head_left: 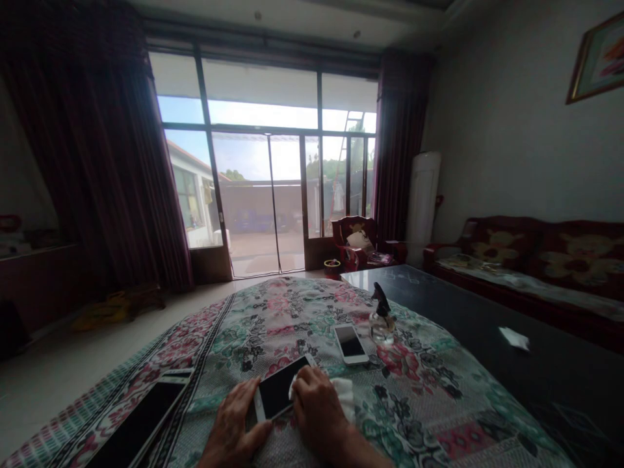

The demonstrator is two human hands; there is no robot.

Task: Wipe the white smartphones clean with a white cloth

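A white smartphone [277, 391] with a dark screen lies tilted on the flowered cloth [302, 309]. My left hand [236, 416] grips its left end, thumb at the near edge and fingers at the far edge. My right hand [319, 403] is closed on a white wipe [345, 393] and presses against the right part of the screen. Some of the wipe spreads out from under this hand; the rest is hidden. Just beyond lies a smaller white phone [351, 346]. Beside that stands a clear spray bottle [382, 327] with a black trigger head.
Dark-screened flat devices [141, 422] lie at the lower left, partly overlapping. A dark glossy table [468, 325] at right carries a crumpled white tissue [515, 338]. Beyond are a red wooden armchair [353, 234], a sofa [511, 250] and glass doors [248, 208].
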